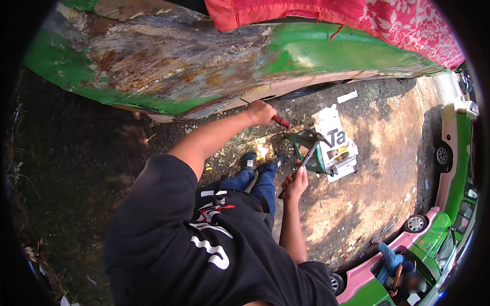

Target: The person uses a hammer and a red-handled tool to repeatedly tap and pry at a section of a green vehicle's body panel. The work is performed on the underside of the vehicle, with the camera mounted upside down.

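Note:
My left hand [261, 112] is closed round a screwdriver with a red handle [282, 121]. Its thin shaft points up and left to the lower edge of a green car body panel [168, 66], which is scraped and rusty; I cannot tell whether the tip touches it. In my right hand [295, 183] is a hammer [309, 155], gripped by its dark handle, with the head up and away from me. Beneath the hammer head, a small green metal stand [317, 162] is on the ground, partly hidden by the hammer.
A printed paper sheet [326, 120] lies beyond the stand, with a yellow-handled tool [341, 154] and a silver cylinder [343, 166] on it. Red patterned cloth [398, 30] drapes over the car. Green and pink cars [429, 229] stand at right, a person [393, 265] at one's open side.

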Demonstrator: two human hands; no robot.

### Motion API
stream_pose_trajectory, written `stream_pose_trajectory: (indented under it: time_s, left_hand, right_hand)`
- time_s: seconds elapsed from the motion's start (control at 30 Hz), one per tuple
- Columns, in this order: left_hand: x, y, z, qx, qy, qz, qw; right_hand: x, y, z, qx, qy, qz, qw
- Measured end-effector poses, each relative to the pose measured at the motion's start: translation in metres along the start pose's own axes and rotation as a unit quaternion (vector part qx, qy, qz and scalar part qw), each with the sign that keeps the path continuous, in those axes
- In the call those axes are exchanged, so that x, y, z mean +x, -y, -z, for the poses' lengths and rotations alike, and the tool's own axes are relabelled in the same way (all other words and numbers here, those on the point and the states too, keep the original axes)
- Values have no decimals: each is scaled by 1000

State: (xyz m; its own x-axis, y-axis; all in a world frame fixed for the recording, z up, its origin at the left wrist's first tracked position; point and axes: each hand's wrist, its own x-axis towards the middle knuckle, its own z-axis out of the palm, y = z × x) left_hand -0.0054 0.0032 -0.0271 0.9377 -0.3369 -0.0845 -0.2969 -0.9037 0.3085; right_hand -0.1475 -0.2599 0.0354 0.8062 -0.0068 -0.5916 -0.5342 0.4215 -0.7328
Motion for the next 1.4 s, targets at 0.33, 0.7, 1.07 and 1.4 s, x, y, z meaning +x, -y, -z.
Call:
stream_pose_trajectory:
  time_s: [0.33, 0.7, 1.07, 1.4]
  left_hand:
    - [5, 3, -3, 4, 32, 15, 999]
    - [9, 1, 3, -19, 13, 55, 998]
    - [5, -2, 4, -68, -94, 67, 991]
    - [10, -5, 1, -55, -118, 40, 991]
  right_hand:
    - [12, -3, -1, -58, 31, -48, 997]
    - [25, 19, 1, 2, 17, -57, 998]
    - [34, 37, 13, -34, 19, -56, 998]
    - [34, 26, 19, -37, 38, -84, 995]
